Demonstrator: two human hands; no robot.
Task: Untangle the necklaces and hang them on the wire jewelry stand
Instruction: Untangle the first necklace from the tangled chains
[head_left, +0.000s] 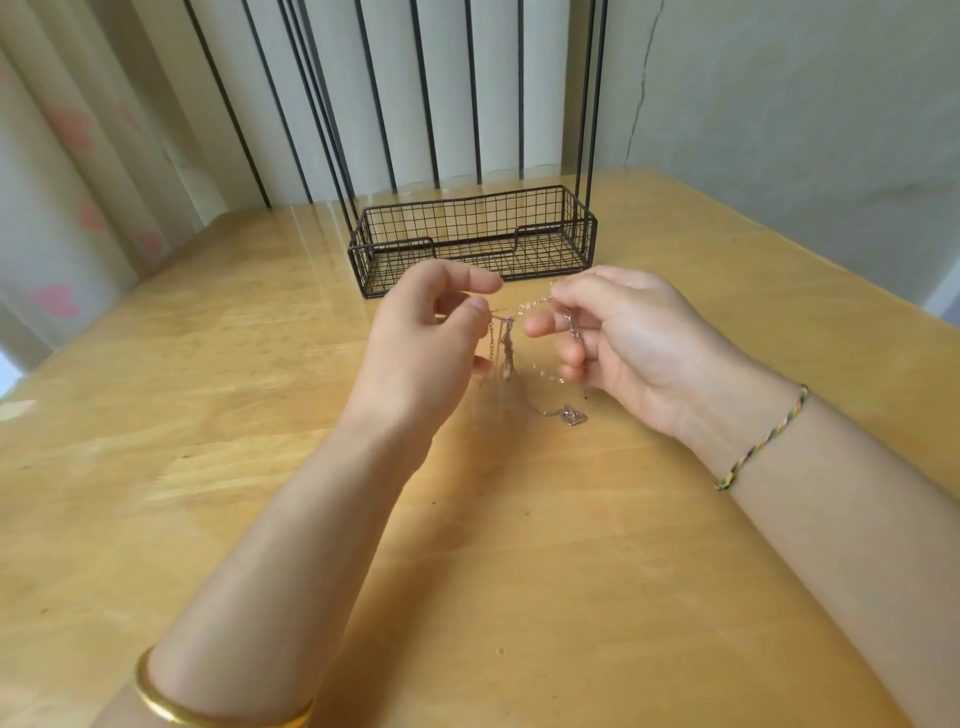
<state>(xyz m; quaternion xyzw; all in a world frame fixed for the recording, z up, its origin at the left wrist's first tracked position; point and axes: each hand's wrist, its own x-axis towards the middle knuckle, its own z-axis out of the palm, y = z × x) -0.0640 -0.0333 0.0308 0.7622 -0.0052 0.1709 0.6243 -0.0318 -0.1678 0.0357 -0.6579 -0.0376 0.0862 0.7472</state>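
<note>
My left hand (426, 332) and right hand (618, 338) pinch the tangled necklaces (506, 343) between them above the bench (208, 415); the wire stand (467, 239) sits just beyond, nothing between.

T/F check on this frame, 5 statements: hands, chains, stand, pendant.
1. Both hands pinch the tangled necklaces above the table. True: the left hand and right hand hold the necklaces stretched between them.
2. A necklace already hangs on the wire jewelry stand. False: the wire jewelry stand shows none on its visible rods, and its basket is empty.
3. A heart-shaped pendant lies on the wooden table. True: the pendant rests on the wooden table below the hands.
4. The gold bangle is on the right wrist. False: the gold bangle is on the left arm; the right wrist wears a braided thread bracelet.
5. The stand lies tipped over. False: it stands upright.
</note>
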